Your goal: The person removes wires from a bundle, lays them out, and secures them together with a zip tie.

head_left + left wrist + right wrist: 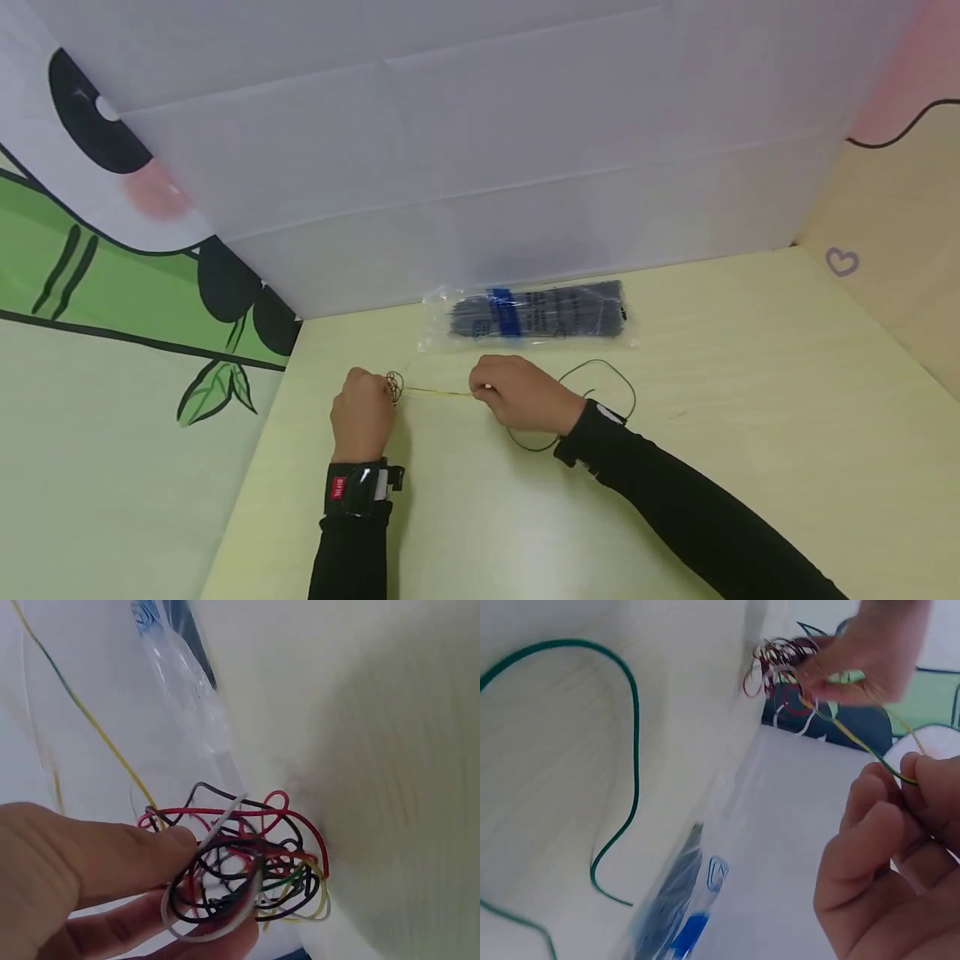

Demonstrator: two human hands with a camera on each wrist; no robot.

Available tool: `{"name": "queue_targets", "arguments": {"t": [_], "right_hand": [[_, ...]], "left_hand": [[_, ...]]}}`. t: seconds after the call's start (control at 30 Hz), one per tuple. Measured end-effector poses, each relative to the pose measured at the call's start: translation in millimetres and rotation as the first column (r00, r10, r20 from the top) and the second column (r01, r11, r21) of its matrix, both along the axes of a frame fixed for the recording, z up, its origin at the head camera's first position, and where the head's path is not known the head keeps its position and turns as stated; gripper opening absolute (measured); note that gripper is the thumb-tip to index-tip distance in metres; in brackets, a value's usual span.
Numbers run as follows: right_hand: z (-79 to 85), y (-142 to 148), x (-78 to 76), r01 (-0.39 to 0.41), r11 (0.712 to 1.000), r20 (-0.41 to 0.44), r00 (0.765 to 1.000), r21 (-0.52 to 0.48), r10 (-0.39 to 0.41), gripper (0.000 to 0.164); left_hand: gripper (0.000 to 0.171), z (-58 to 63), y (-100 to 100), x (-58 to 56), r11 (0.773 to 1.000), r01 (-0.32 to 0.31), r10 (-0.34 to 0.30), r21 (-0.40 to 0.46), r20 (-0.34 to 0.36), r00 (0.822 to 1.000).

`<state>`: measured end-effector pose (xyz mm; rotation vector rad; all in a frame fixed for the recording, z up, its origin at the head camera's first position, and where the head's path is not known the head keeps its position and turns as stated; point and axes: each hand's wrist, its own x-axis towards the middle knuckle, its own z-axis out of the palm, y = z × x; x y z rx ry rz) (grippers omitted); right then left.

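Note:
A tangled bundle of thin wires (247, 862), in red, black, white, yellow and green, is gripped between the thumb and fingers of my left hand (362, 417). From it a yellow-green wire (438, 392) runs taut to my right hand (528, 396), whose thumb and finger pinch it. In the right wrist view that pinch shows on the yellow-green wire (859, 742), with the left hand (870, 664) and bundle beyond. A loose green wire (633, 392) curves around beneath my right hand and wrist; its curl fills the left of the right wrist view.
Behind the hands, a clear plastic bag of dark cable ties (555, 312) with a blue band lies near the back of the pale table (480, 533). A white cloth wall (525, 167) rises behind the table's back edge, and printed panels stand at both sides.

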<state>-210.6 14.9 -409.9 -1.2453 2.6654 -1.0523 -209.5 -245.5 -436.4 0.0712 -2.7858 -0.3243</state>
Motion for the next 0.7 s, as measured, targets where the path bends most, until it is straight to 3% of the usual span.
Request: {"name": "queue_targets", "arguments": {"t": [0.17, 0.3, 0.37, 0.53, 0.7], "right_hand": [[3.1, 25.7, -4.3, 0.038, 0.983, 0.188, 0.982, -0.179, -0.003, 0.017], [7.7, 41.6, -5.3, 0.123, 0.933, 0.368, 0.93, -0.338, 0.011, 0.015], [8.7, 47.3, -5.8, 0.163, 0.9, 0.417, 0.909, -0.403, 0.022, 0.016], [7.4, 59.6, -8.2, 0.24, 0.809, 0.412, 0.911, -0.537, 0.002, 0.018], [5.7, 71.2, -11.3, 0.315, 0.696, 0.421, 0.907, -0.645, -0.021, 0.022]], "left_hand": [[0.015, 0.6, -15.9, -0.3, 0.997, -0.075, 0.073, 0.022, 0.08, 0.994], [0.012, 2.0, -25.7, 0.3, 0.992, -0.117, 0.112, 0.041, 0.112, 0.987], [0.01, 1.9, -29.0, 0.5, 0.989, -0.133, 0.125, 0.059, 0.119, 0.985], [0.01, -0.7, -33.7, -0.9, 0.982, -0.164, 0.146, 0.097, 0.168, 0.975], [0.012, -1.2, -35.9, -2.9, 0.974, -0.182, 0.146, 0.132, 0.244, 0.959]]}}
